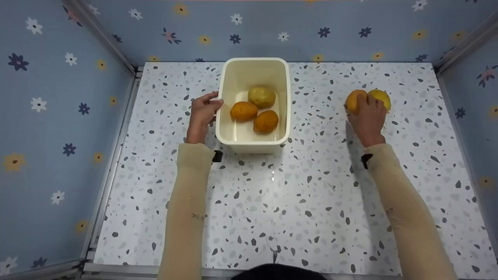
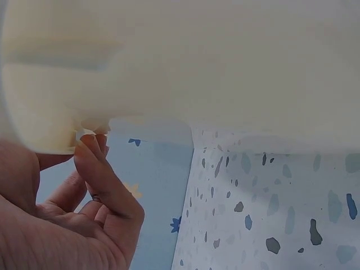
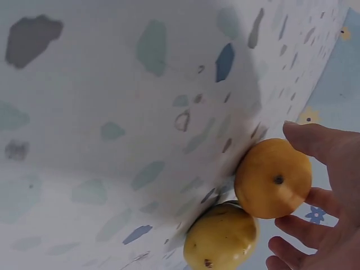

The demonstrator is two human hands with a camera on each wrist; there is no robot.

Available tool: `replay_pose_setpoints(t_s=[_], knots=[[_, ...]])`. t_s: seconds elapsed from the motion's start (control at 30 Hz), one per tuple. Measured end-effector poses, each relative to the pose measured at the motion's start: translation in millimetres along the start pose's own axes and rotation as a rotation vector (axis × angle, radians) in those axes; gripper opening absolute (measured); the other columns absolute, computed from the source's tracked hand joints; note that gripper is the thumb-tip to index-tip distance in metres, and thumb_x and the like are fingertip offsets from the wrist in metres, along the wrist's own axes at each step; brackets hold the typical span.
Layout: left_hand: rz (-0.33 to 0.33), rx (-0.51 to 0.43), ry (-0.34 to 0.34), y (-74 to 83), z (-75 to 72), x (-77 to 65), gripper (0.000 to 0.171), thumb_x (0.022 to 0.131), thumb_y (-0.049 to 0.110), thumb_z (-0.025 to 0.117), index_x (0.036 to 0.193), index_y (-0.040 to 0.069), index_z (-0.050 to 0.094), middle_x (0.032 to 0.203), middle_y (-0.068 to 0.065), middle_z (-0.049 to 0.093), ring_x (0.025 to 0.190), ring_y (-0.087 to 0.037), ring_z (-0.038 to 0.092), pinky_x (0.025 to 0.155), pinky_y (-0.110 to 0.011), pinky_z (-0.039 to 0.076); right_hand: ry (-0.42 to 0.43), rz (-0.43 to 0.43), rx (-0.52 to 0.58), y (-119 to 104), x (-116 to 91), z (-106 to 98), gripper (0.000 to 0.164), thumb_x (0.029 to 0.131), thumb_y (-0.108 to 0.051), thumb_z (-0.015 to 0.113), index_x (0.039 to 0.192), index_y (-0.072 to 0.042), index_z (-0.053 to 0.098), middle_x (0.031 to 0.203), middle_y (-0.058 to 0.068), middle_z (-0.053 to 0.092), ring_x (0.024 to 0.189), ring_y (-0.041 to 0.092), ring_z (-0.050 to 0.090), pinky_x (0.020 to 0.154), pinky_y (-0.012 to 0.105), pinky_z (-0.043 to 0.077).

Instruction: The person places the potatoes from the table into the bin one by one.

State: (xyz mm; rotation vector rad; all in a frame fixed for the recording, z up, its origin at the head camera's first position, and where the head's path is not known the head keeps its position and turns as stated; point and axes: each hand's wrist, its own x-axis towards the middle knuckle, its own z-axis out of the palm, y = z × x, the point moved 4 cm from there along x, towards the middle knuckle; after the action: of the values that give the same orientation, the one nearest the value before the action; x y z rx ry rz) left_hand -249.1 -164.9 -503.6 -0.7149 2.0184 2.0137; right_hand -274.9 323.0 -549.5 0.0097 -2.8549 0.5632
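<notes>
Landmark: a cream, open-topped rectangular plastic bin [image 1: 253,74] with rounded corners, upright on a white table [image 1: 311,186] speckled with grey chips. Inside the bin, three rounded fruits lie on its floor: one dull-yellow fruit [image 1: 262,97] toward the far end, one orange fruit [image 1: 243,111] near the left wall, a second orange fruit [image 1: 265,121] toward the near end.

Left hand [image 1: 203,114]: at the bin's left side, fingertips touching the rim; whether thumb and fingers pinch it cannot be told.

Right hand [image 1: 367,118]: well to the right of the bin, thumb and fingers curved round a smooth orange-yellow fruit [image 3: 270,183]. This fruit touches a smooth yellow fruit [image 3: 219,239], which lies on the table just beyond it, counting outward from the bin.

Writing: small dark marks [image 1: 197,216] on the beige left sleeve [image 1: 186,194], nearer the person than the bin; too small to read.
</notes>
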Motion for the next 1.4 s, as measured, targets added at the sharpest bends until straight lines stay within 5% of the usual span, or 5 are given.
replay_pose_setpoints(t_s=[0.67,1.0,1.4], knots=[[-0.003,0.001,0.010,-0.6,-1.3,-0.8,0.045,0.104,0.015,0.069,0.148,0.012,0.063,0.132,-0.017,0.067,0.114,-0.030,0.072,0.068,-0.023,0.061,0.070,0.010,-0.024,9,5,13,0.044,0.098,-0.011,0.076,0.138,0.001,0.060,0.137,0.028,0.059,0.132,0.048,0.046,0.114,0.061,0.036],[0.005,-0.033,0.018,-0.3,-0.9,0.4,0.044,0.102,0.011,0.071,0.145,0.010,0.065,0.107,-0.004,0.068,0.103,-0.024,0.074,0.066,-0.022,0.060,0.144,-0.039,-0.012,7,5,16,0.035,0.096,-0.006,0.078,0.127,0.005,0.064,0.127,0.030,0.063,0.124,0.050,0.050,0.107,0.062,0.040],[-0.013,-0.011,0.024,-0.8,2.1,-0.6,0.043,0.102,0.014,0.071,0.145,0.012,0.066,0.111,-0.006,0.069,0.103,-0.023,0.073,0.070,-0.024,0.061,0.056,0.047,0.014,9,4,12,0.043,0.099,-0.006,0.072,0.141,-0.004,0.062,0.147,0.023,0.058,0.139,0.046,0.041,0.119,0.061,0.026]])
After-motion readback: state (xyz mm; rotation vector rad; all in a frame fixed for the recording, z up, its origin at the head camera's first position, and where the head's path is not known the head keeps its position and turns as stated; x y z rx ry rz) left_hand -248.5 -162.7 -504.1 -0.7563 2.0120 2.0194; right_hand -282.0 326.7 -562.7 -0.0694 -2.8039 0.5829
